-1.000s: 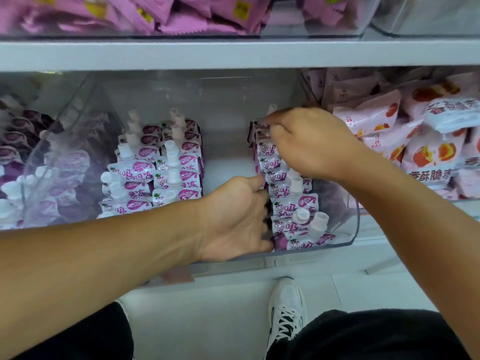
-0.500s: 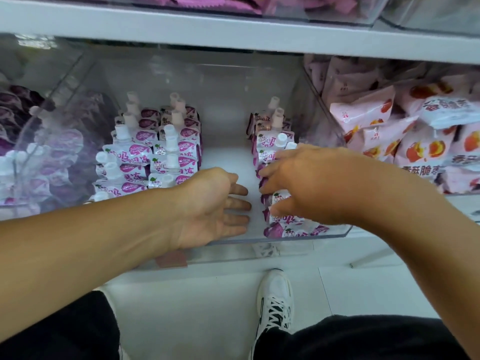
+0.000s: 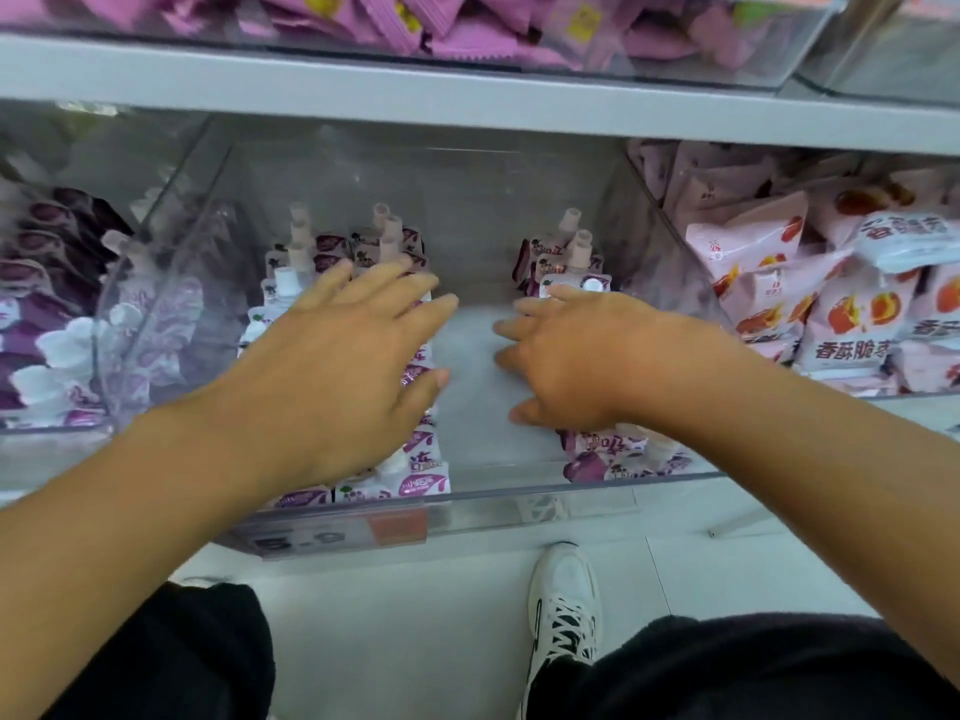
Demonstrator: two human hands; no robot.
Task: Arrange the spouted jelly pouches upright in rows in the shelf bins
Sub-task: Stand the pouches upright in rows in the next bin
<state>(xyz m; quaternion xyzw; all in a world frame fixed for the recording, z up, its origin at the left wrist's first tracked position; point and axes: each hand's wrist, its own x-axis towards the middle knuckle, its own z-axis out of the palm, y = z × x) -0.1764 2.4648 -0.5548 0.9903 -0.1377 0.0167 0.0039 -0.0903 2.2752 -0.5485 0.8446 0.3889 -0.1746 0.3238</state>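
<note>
Two groups of spouted jelly pouches are stood upright in the clear bin (image 3: 519, 498) on the shelf: a left group (image 3: 410, 480) and a right row (image 3: 597, 449), a bare strip of bin floor between them. The left hand (image 3: 332, 366) is spread flat over the left group; the right hand (image 3: 576, 356) is laid, fingers loosely extended, over the right row

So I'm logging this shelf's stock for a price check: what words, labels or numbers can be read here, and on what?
"香酥脆枣" on the pink snack bags in the right bin.
"吸", in part, on the jelly pouches under the right hand; the rest is blurred.
Price strip on the bin front: digits blurred, perhaps "5.9", not certain.
Orange tag: nothing readable.
Purple packets on the upper shelf: print too blurred.
</note>
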